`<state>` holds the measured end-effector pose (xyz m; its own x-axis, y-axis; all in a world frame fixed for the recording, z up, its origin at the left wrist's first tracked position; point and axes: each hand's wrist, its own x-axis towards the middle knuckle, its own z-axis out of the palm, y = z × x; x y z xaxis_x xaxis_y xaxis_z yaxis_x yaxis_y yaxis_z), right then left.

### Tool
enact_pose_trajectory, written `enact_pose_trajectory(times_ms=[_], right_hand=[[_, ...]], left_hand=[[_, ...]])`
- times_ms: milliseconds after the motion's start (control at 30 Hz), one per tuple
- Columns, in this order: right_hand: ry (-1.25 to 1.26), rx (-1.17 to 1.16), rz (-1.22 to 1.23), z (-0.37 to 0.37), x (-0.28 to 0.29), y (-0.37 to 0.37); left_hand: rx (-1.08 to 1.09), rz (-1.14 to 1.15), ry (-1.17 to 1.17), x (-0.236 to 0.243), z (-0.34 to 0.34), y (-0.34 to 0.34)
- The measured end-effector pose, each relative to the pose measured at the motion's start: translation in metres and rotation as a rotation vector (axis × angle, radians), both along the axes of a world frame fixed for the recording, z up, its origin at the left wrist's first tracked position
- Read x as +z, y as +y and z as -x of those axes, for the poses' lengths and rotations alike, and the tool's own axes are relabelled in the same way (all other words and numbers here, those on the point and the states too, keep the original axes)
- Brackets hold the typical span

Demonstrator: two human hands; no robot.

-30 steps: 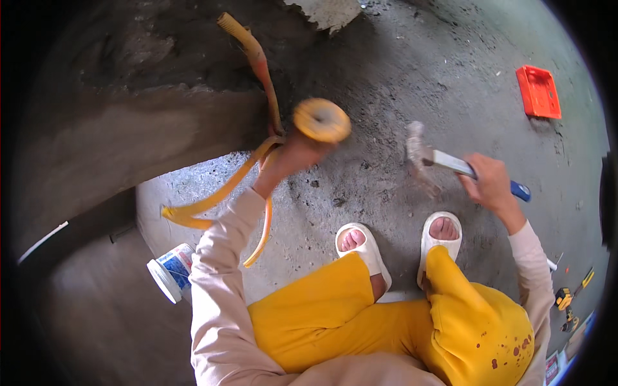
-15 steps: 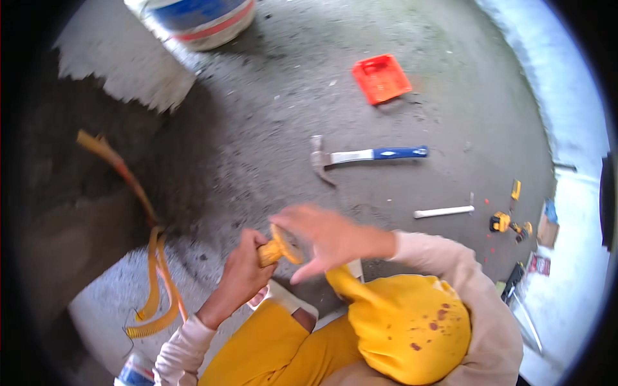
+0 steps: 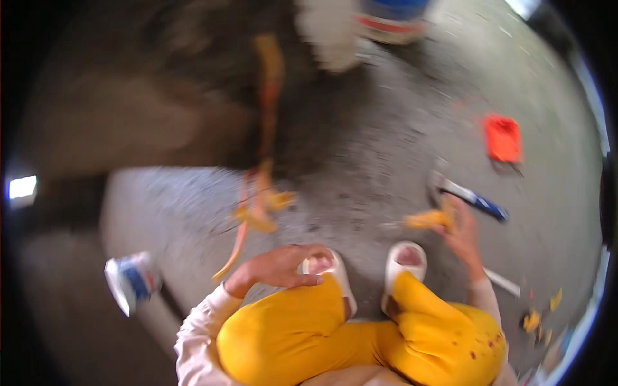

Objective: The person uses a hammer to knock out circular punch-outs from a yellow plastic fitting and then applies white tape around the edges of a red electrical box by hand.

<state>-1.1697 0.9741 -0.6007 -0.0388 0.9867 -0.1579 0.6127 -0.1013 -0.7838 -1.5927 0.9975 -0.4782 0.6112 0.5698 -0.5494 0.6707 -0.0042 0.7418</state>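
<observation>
Two buckets (image 3: 390, 27) (image 3: 137, 280) at one and eight o'clock | two sandals (image 3: 342, 273) (image 3: 407, 264) at four and six | one hammer (image 3: 476, 201), one yellow tool (image 3: 425, 220) at three | one red tray (image 3: 503, 139) toward two | one white rod (image 3: 502, 282) at four

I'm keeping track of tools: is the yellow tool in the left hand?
No, the right hand holds the yellow tool, and the left hand looks empty.

The yellow tool (image 3: 421, 220) in your right hand (image 3: 463, 238) is smeared by blur, and you cannot make out its thin tip against the floor (image 3: 360, 212). The yellow and orange tubes (image 3: 268, 103) ahead on your left blur too, their strands hard to separate. The top edge cuts off the blue-and-white bucket (image 3: 391, 14), and the yellow-and-black tools (image 3: 531, 320) at lower right are too small to identify.
</observation>
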Motion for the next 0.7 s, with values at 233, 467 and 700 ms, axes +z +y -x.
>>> enact_pose_trajectory(times_ms=[233, 467, 700], right_hand=[[-0.048, -0.179, 0.082, -0.098, -0.023, 0.003], [-0.823, 0.365, 0.242, -0.147, 0.002, 0.079], [-0.538, 0.635, 0.09, 0.05, 0.137, 0.176]], left_hand=[[0.829, -0.016, -0.834, 0.07, 0.186, -0.083], [0.933, -0.383, -0.131, -0.061, 0.181, 0.064], [0.782, -0.58, 0.373, -0.184, 0.132, 0.173]])
